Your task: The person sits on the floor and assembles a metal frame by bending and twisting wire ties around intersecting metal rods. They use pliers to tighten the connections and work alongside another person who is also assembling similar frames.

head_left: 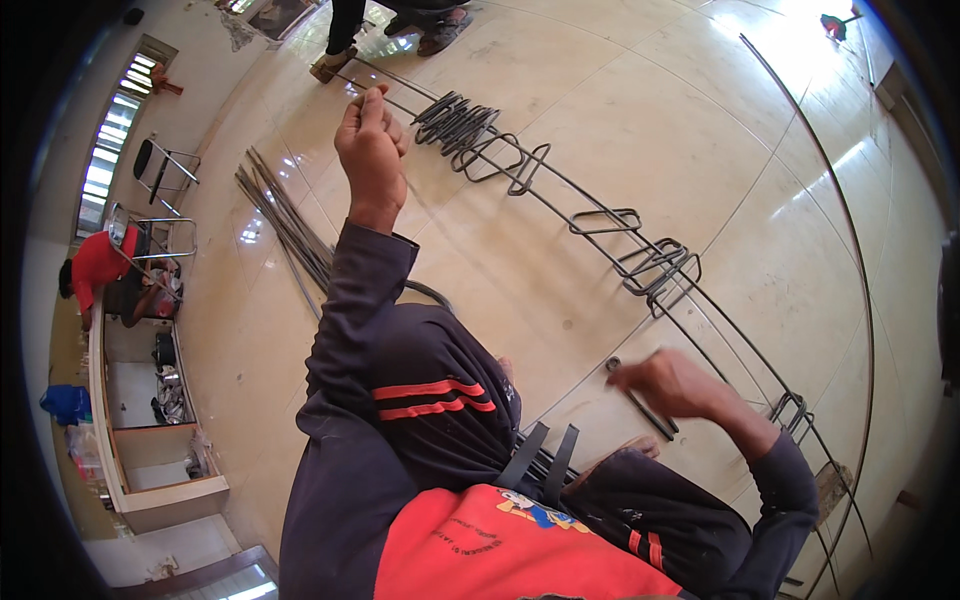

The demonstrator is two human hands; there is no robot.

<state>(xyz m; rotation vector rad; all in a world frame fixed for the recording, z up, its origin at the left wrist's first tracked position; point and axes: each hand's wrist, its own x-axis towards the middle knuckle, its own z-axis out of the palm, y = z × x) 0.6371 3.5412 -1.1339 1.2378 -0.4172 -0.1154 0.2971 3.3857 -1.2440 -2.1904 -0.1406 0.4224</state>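
Observation:
My left hand [372,150] is raised beside the far end of the long steel rods, its fingers curled closed. Whatever is pinched in it, if anything, is too small to make out. My right hand [668,384] is smeared by motion above the floor, near a short dark tool [656,420] with a ring-like end. I cannot tell whether the hand touches that tool. Bent steel stirrups [660,265] hang spread along the rods [560,200], some tilted. A tight cluster of stirrups [455,120] sits nearest my left hand.
Loose steel bars [285,215] lie left of my knee. A long curved rod [860,260] runs along the right. Another person's foot [335,65] is at the rods' far end. Folding chairs [165,170] and an open wooden cabinet [150,500] stand at left.

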